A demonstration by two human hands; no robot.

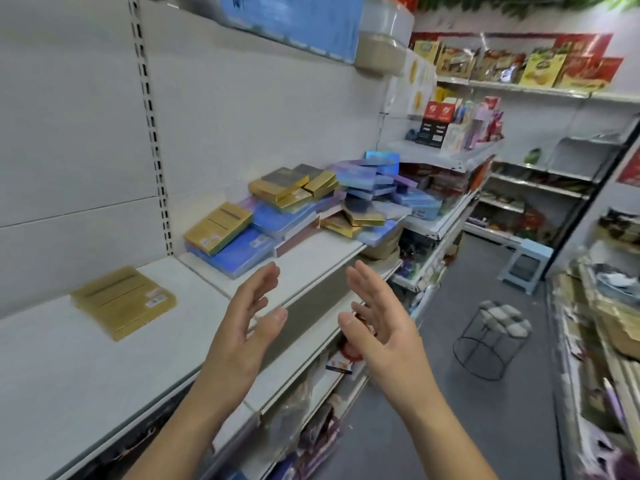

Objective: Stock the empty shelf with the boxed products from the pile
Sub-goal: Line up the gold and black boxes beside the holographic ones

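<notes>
Left hand (pixel 247 327), right hand (pixel 375 320): both empty, fingers spread. Box pile (pixel 311 202) at 12 o'clock. Take top gold box (pixel 219 227), lay beside gold box (pixel 123 301) at 10 o'clock on shelf (pixel 52 382).

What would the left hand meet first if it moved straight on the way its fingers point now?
Probably the gold box lying on a blue box at the near end of the pile; the left hand is open and empty. Depth is uncertain.

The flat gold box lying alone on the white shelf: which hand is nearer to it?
Left. The left hand hovers open just right of the flat gold box; the right hand is farther right, beyond the shelf edge.
</notes>
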